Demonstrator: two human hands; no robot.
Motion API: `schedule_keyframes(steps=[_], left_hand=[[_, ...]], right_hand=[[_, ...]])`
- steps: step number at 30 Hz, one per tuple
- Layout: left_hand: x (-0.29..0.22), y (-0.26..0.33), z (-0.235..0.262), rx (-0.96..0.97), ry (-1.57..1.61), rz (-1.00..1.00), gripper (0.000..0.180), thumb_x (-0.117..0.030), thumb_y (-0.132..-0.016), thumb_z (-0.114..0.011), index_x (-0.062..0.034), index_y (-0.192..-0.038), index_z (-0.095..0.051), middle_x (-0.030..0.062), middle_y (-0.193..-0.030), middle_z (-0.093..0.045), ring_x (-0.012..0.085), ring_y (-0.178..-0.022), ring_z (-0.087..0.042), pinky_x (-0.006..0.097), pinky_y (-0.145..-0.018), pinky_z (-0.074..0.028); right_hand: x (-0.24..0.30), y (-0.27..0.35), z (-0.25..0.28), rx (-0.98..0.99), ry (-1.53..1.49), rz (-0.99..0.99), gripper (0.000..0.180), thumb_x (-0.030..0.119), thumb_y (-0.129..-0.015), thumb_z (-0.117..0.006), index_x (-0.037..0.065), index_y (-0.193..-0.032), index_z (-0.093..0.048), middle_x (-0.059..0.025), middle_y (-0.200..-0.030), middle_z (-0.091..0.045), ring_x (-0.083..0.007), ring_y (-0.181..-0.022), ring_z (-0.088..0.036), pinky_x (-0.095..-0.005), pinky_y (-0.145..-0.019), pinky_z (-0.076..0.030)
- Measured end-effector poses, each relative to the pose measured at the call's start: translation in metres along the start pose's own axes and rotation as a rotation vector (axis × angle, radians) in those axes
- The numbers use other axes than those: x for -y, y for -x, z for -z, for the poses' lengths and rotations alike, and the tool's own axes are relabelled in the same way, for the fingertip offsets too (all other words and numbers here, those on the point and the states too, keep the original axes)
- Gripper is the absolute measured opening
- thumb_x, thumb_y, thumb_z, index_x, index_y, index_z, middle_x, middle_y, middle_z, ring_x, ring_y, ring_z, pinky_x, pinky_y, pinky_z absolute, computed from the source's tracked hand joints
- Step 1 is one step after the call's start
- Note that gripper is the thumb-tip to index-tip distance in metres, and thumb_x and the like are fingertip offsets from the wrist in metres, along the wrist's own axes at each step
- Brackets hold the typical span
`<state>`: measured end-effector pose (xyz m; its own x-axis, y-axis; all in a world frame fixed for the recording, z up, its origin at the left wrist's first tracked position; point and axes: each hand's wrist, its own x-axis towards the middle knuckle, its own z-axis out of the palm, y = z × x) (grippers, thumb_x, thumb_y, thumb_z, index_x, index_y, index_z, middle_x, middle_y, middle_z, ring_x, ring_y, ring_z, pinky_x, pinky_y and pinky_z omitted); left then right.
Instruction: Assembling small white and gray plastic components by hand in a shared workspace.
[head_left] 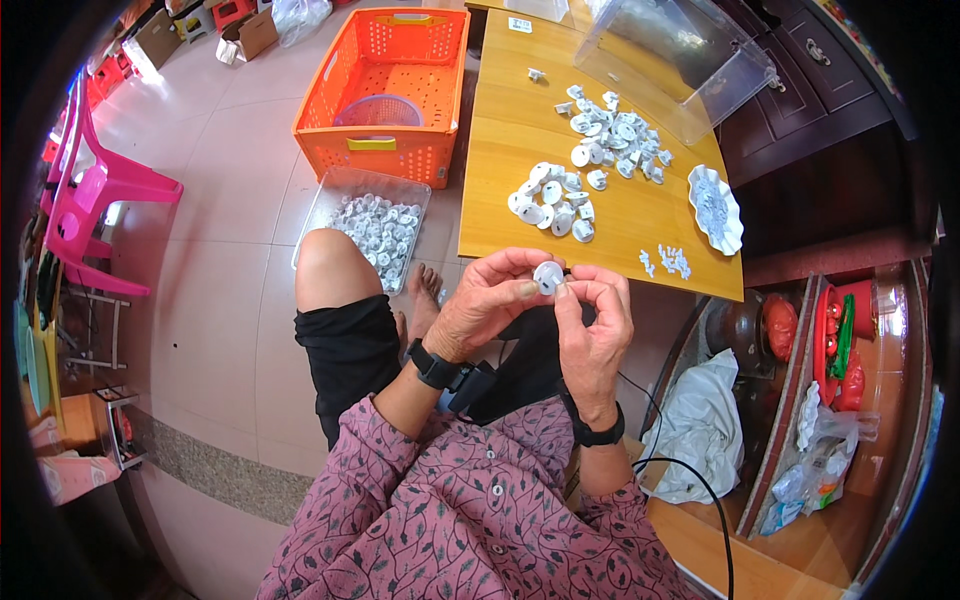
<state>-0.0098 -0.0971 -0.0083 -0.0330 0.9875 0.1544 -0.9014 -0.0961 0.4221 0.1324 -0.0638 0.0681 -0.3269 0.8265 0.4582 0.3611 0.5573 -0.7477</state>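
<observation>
White parts (552,192) lie between the orange crate (425,158) and scalloped dish (732,238).

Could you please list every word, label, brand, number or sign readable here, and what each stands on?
Nothing is clear enough to quote.
White label on the wooden table: marks too small to read.
Clear plastic bag, lower right: coloured patches, too blurred to read.
White disc piece in the fingers: no lettering I can make out.
</observation>
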Motion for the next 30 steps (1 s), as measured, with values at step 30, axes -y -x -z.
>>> schedule_keyframes(steps=[30], left_hand=[[0.0046, -0.0025, 0.0030, 0.026, -0.209, -0.152, 0.036, 0.007, -0.086, -0.069, -0.0001, -0.121, -0.064, 0.0103, -0.125, -0.062, 0.0200, -0.120, -0.057, 0.036, -0.108, -0.044]], right_hand=[[0.0020, -0.0036, -0.0017, -0.016, 0.060, 0.066, 0.013, 0.000, -0.081, -0.071, 0.000, -0.087, -0.060, -0.0164, -0.101, -0.063, -0.0316, -0.090, -0.065, -0.0407, -0.078, -0.052]])
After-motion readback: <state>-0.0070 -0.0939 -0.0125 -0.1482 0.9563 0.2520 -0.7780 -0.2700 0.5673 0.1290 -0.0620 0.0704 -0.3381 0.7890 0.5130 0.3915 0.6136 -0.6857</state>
